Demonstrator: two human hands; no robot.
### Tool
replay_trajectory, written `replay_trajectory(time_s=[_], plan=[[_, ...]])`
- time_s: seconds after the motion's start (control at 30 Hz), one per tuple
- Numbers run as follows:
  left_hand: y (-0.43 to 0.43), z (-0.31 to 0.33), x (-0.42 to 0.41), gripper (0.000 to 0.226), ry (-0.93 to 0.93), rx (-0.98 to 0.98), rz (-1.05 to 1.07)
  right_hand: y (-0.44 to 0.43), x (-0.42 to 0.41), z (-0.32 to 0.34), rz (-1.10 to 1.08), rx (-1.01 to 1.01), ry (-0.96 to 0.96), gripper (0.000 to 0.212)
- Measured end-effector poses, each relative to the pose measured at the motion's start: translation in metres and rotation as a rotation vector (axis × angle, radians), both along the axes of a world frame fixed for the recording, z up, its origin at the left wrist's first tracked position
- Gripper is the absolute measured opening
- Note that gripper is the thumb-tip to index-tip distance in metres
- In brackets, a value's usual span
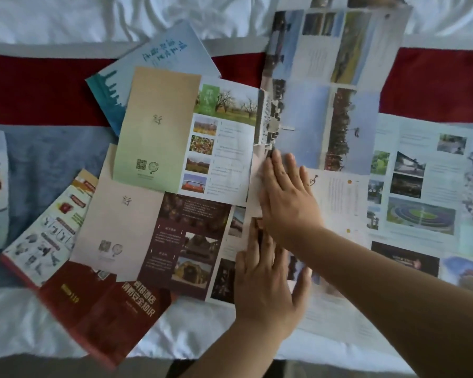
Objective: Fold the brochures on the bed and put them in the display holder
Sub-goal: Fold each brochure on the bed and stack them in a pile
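Several brochures lie spread over the bed. My left hand (268, 285) lies flat, fingers straight, on the right edge of a maroon-and-pink brochure (175, 241). My right hand (284, 195) presses flat just above it, on a pale folded panel where that brochure meets a large unfolded sheet (410, 192). A tall photo brochure (325, 91) stands partly raised above my right hand. A beige-green brochure (180, 132) lies left of my hands. No display holder shows in this view.
A blue-teal brochure (159, 61) lies at the back left, a dark red booklet (104, 309) near the front edge, a white illustrated leaflet (47, 236) beside it. The bed has a red runner (38, 88), a blue band (52, 159) and white sheets (66, 17).
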State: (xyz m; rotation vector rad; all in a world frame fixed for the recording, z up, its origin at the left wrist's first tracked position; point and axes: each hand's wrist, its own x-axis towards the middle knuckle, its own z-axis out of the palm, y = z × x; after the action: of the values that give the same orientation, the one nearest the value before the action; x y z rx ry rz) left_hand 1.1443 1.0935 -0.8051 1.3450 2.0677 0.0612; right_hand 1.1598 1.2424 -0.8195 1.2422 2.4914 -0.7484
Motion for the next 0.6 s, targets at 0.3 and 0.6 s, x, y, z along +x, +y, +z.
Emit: replay_trajectory(time_s=[0.3,0.6], plan=[[-0.003,0.001,-0.016,0.019,-0.018,0.292,-0.012,-0.002,-0.010,-0.006,0.120,-0.122,0.285,0.058],[0.072,-0.007,-0.173,0.046,0.342,0.365,-0.009,-0.012,0.041,-0.018,0.513,-0.061,0.364,0.052]])
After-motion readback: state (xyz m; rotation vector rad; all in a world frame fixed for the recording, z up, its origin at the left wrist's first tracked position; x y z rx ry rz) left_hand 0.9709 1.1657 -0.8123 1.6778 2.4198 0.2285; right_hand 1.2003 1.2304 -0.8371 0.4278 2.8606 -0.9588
